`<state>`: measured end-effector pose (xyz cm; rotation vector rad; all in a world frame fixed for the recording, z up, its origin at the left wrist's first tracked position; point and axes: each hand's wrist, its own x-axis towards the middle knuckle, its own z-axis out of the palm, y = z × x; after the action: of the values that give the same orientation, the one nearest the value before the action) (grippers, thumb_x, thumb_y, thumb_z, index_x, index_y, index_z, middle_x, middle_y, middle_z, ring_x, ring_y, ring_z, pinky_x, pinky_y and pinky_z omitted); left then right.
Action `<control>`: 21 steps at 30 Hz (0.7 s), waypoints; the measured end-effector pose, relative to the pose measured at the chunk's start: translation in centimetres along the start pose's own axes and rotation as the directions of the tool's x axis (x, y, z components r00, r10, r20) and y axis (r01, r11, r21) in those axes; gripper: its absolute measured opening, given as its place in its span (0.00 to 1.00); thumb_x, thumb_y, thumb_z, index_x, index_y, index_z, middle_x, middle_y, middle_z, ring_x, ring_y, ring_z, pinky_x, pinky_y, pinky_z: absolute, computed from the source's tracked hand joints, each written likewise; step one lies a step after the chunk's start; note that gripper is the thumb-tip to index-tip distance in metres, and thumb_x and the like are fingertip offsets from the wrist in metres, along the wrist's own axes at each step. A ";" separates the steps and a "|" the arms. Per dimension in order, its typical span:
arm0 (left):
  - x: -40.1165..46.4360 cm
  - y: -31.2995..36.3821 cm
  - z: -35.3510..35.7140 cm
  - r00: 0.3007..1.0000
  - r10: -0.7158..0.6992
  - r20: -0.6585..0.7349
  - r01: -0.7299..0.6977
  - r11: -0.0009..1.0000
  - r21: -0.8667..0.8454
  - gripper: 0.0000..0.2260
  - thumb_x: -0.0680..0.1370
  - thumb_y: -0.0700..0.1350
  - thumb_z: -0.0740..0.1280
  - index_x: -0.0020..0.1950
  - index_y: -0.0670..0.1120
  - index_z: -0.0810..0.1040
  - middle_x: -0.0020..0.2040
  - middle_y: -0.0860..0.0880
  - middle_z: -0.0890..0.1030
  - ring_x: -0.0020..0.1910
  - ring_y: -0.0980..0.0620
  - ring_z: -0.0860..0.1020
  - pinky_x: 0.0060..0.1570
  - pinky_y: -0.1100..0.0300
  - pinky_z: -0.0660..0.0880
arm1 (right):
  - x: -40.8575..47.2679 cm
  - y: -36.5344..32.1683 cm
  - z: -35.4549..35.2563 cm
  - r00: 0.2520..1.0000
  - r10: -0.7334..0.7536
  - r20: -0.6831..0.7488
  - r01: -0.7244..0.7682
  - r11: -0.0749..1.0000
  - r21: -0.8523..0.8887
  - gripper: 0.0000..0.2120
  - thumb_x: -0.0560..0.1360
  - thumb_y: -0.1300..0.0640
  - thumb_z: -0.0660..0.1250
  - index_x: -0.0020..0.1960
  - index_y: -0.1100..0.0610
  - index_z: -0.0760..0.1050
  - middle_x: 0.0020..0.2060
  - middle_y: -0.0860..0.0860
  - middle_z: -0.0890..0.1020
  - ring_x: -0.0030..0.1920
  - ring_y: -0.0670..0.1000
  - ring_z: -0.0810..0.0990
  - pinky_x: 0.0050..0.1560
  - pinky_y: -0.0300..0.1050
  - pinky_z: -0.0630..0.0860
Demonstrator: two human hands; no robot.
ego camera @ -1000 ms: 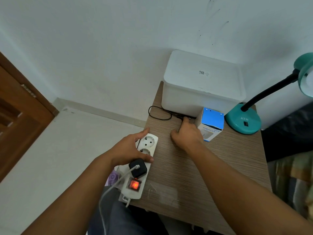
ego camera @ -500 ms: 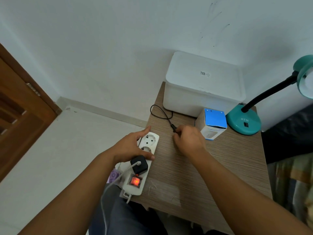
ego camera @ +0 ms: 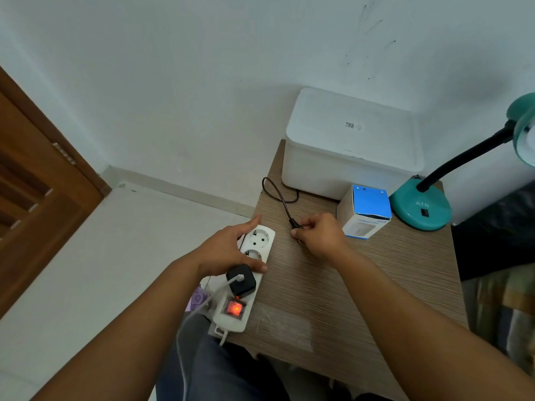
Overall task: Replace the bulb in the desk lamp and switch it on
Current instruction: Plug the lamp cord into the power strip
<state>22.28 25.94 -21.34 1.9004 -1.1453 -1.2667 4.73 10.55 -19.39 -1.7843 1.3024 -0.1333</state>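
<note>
Nearest, a white plastic power strip (ego camera: 251, 280) lies along the left edge of the small wood-grain table (ego camera: 376, 285), its red rocker switch (ego camera: 234, 308) lit and a black adapter (ego camera: 241, 280) with a white cable (ego camera: 199, 309) plugged in just beyond the switch. The left hand (ego camera: 228, 250) rests on the strip with fingers spread flat, gripping nothing, beside its 2 free round sockets. Just right of it, the right hand (ego camera: 320, 235) is clenched around the plug end of a thin black cord (ego camera: 282, 199), which loops back toward a white lidded plastic box (ego camera: 351, 146) against the wall. Near the right hand stands a small blue-and-white cardboard bulb box (ego camera: 364, 211). Beyond it, at the table's far right corner, sits the teal desk lamp (ego camera: 421, 208) with a black gooseneck, its shade partly out of view.
</note>
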 end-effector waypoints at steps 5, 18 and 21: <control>0.0 -0.1 -0.1 1.000 -0.004 -0.002 0.004 1.000 0.003 0.52 0.62 0.54 0.83 0.79 0.63 0.57 0.67 0.58 0.75 0.58 0.63 0.76 0.51 0.68 0.73 | -2.0 -1.8 -0.3 0.995 -0.062 0.078 0.033 0.945 0.326 0.10 0.71 0.61 0.76 0.48 0.50 0.80 0.39 0.46 0.78 0.39 0.42 0.76 0.41 0.35 0.74; -0.2 -0.1 0.2 0.998 0.038 -0.057 -0.039 0.999 -0.017 0.50 0.55 0.57 0.85 0.74 0.63 0.68 0.64 0.60 0.79 0.61 0.60 0.77 0.64 0.52 0.75 | -4.0 -2.6 0.8 0.910 -0.410 0.067 0.396 0.904 0.160 0.07 0.72 0.61 0.75 0.48 0.51 0.84 0.37 0.44 0.83 0.37 0.39 0.80 0.41 0.34 0.76; -0.5 0.0 0.2 0.995 0.040 -0.091 -0.044 0.998 -0.045 0.39 0.57 0.52 0.85 0.65 0.62 0.74 0.57 0.60 0.81 0.57 0.60 0.79 0.60 0.52 0.78 | -3.9 -2.5 1.2 0.901 -0.429 0.069 0.424 0.902 0.080 0.07 0.73 0.59 0.74 0.49 0.49 0.84 0.39 0.42 0.84 0.41 0.39 0.80 0.43 0.35 0.76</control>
<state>22.01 26.38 -21.25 1.8701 -1.0937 -1.1629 5.48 14.54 -16.81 -1.9750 0.8189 -0.3343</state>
